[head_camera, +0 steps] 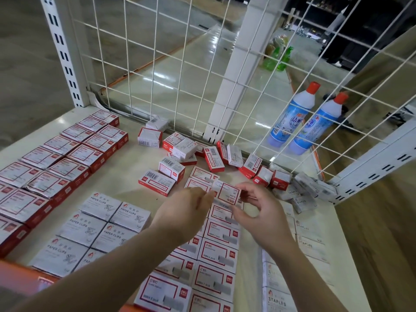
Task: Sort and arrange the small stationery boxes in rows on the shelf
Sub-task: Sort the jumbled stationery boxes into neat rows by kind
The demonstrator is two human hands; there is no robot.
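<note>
Shelf (126, 188) holds rows; 2 hands (189, 212) (263, 212) pinch 1 box (227, 192).

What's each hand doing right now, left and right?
Left hand: fingers pinch the left edge of the red-and-white box.
Right hand: fingers curled round the right edge of the same box, held above the rows.

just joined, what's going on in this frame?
A person is sorting small stationery boxes on a shelf. Both hands hold one red-and-white box above the middle rows: the left hand at its left end, the right hand at its right. Neat rows already lie to the left and in front, including paper clip boxes. A loose pile of boxes waits by the wire grid.
</note>
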